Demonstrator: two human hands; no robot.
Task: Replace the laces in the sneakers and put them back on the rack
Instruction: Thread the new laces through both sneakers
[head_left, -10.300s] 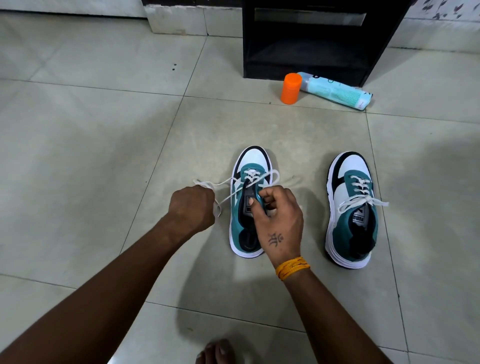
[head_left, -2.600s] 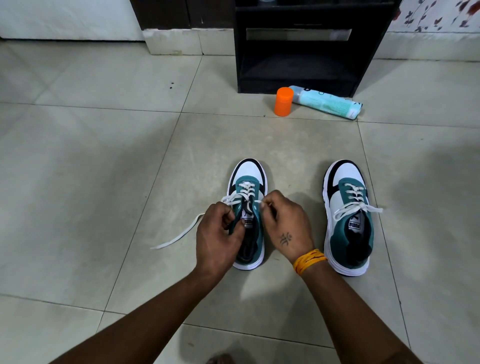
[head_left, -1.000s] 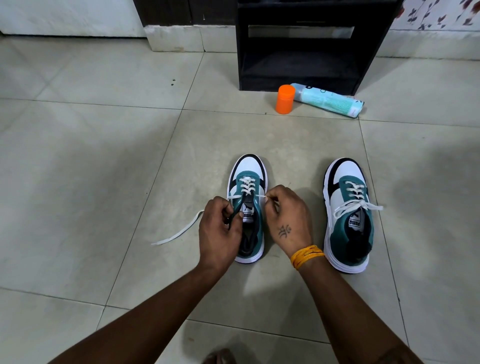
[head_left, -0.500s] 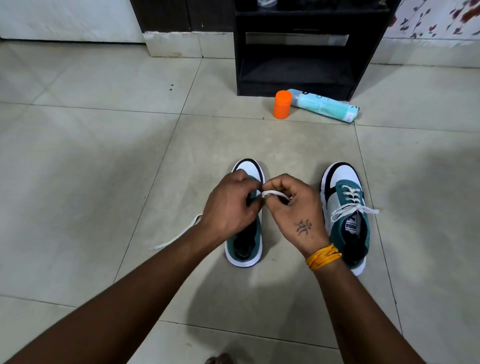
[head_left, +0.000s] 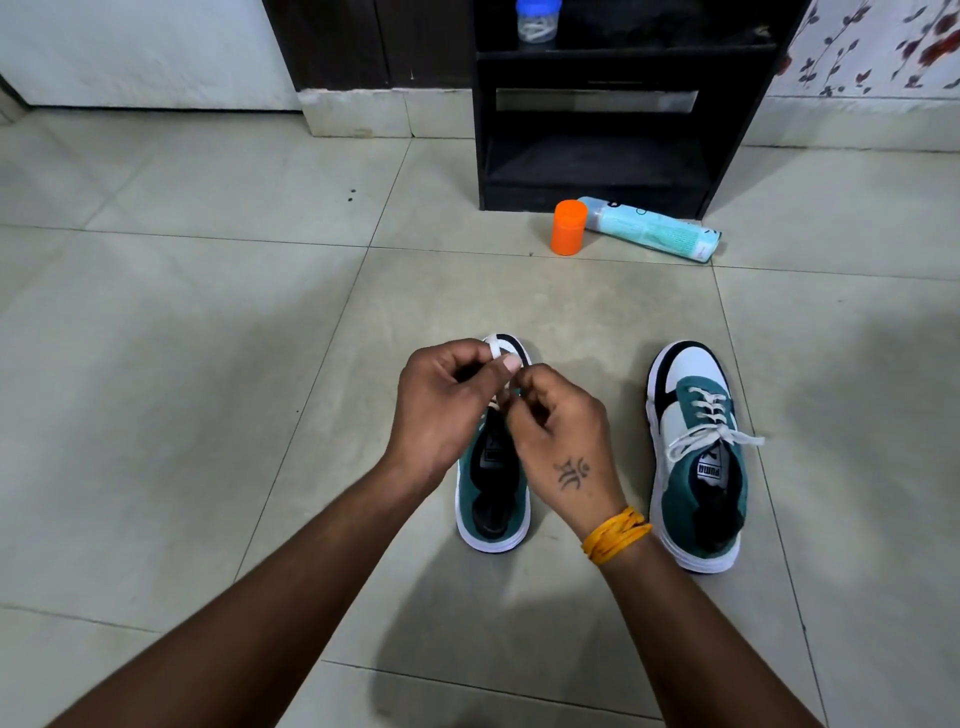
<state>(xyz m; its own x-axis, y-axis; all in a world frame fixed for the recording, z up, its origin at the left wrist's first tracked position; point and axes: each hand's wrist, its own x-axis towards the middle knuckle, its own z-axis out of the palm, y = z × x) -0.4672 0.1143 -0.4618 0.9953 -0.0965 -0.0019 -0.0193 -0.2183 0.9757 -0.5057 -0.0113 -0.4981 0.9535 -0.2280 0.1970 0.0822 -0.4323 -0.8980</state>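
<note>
Done: right sneaker (head_left: 696, 457), lower right of frame, laced and tied
In hand: left hand (head_left: 441, 410) and right hand (head_left: 561, 441) both pinch the white lace (head_left: 496, 349) above the left sneaker (head_left: 493, 499), frame centre
Left: finish knot, both sneakers onto the rack (head_left: 592, 104), top centre

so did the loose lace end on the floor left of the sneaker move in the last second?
Yes. It no longer trails over the floor tile; the lace is gathered between both hands above the left sneaker.
</note>
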